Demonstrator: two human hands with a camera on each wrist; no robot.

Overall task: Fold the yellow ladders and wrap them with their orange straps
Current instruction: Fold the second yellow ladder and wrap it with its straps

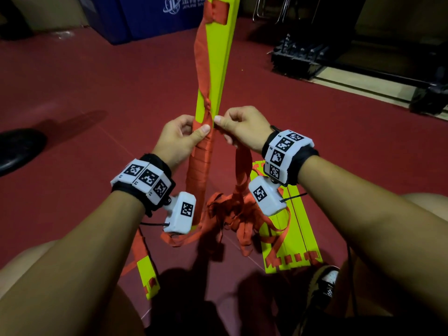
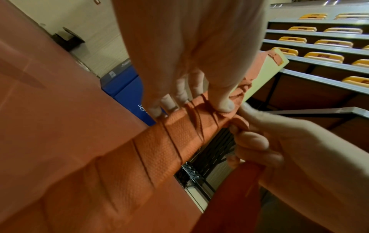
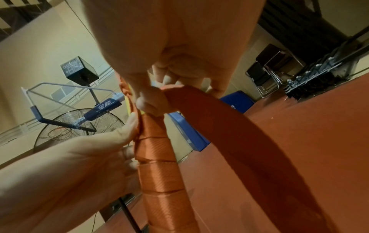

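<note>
A folded yellow ladder bundle [image 1: 218,57] stands upright in front of me. An orange strap [image 1: 201,170] is wound in several turns round its lower half. My left hand [image 1: 179,139] grips the wrapped bundle [image 2: 159,149], thumb pressed on the top turn. My right hand [image 1: 238,128] pinches the loose strap [image 3: 229,129] at the bundle's right edge; the strap's free length hangs down to a tangle [image 1: 232,212] on the floor. A second stack of yellow rungs [image 1: 288,234] lies flat at the lower right. A single rung [image 1: 148,275] lies at the lower left.
The floor is dark red [image 1: 97,81]. A blue padded box [image 1: 145,18] stands at the back, with a dark metal rack [image 1: 300,59] and folding chairs at the back right. A black shoe [image 1: 19,149] is at the left, and my own shoe [image 1: 324,284] at the bottom right.
</note>
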